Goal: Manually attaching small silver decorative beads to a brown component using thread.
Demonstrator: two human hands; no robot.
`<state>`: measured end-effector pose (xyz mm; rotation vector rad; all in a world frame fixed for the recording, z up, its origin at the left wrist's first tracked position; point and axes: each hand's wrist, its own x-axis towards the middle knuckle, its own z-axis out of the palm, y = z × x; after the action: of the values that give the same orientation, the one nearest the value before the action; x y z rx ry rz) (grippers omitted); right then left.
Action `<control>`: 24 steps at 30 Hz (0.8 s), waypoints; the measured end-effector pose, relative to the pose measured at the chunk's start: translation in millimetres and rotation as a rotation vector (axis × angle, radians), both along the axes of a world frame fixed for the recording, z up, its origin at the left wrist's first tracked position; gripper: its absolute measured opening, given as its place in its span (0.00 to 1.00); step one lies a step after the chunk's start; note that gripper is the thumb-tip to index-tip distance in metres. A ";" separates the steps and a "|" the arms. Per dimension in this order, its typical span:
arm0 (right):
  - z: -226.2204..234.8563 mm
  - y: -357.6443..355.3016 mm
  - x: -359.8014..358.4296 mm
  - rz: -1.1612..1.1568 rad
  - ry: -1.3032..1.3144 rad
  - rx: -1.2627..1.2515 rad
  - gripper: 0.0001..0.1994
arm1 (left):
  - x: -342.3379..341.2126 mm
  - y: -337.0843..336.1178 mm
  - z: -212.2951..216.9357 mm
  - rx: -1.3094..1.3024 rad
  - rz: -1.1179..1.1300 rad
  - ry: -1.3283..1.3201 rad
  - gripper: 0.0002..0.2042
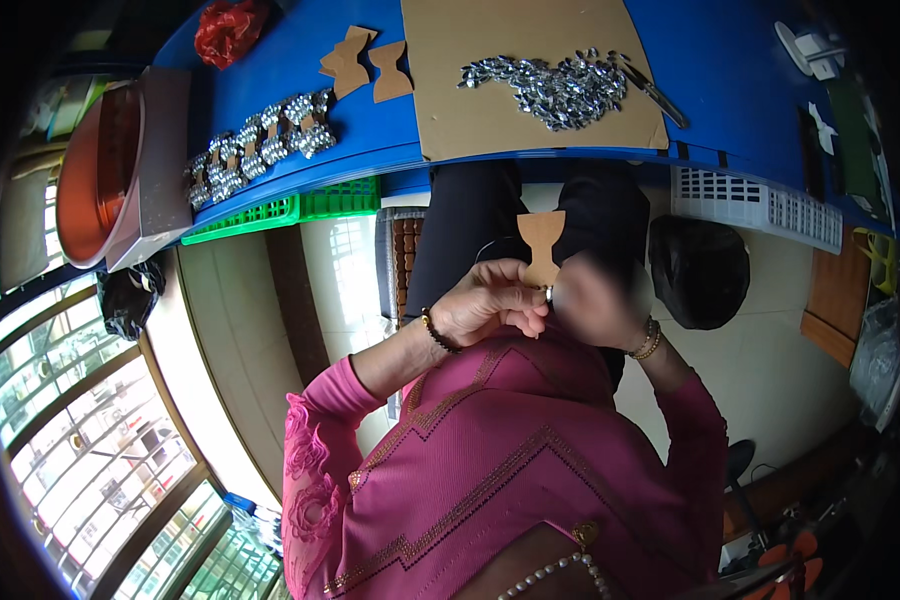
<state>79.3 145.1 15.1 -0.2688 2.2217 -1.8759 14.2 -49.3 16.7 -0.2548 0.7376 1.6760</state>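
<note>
My left hand [488, 302] is closed in a pinch on a brown card [541, 238] with a narrowed waist, held upright above my lap. At the card's lower end, beside my left fingertips, a small silvery piece [548, 294] shows. Close against the other side of the card is my right hand [600, 302], blurred, so its fingers cannot be made out. On the table ahead, a pile of shiny silver gems [570, 95] lies on a cardboard sheet [440, 100], with tweezers [656, 93] at its right.
Several similar cards [391, 72] lie on the blue table [300, 65], left of the cardboard. Nearer the left edge are rows of silver-wrapped pieces [260, 142] and a red plastic bag [228, 32]. Below the table sit green [300, 208] and white baskets [755, 208]; a black bag [698, 272] stands right.
</note>
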 end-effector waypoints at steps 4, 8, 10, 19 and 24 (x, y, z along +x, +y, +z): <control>1.6 -8.7 2.8 -0.105 -0.033 -0.075 0.09 | 3.3 6.9 1.2 -0.054 0.041 0.096 0.05; 9.9 -6.0 2.9 -0.156 -0.049 0.022 0.14 | 6.6 12.0 2.1 -0.140 0.093 0.216 0.04; 15.1 -1.8 2.3 -0.178 -0.090 0.197 0.14 | 6.7 13.9 1.8 -0.190 0.174 0.301 0.03; 28.9 -14.3 -17.0 -0.213 0.566 0.573 0.12 | 14.8 20.4 -18.6 -0.211 0.224 0.435 0.04; 33.6 -37.0 -0.5 -0.238 0.499 0.033 0.02 | 7.0 14.2 -33.1 -0.279 0.260 0.694 0.05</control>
<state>78.7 108.1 48.7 -0.5395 2.7080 -2.0675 21.2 -35.0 -16.4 0.0538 1.5131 1.9190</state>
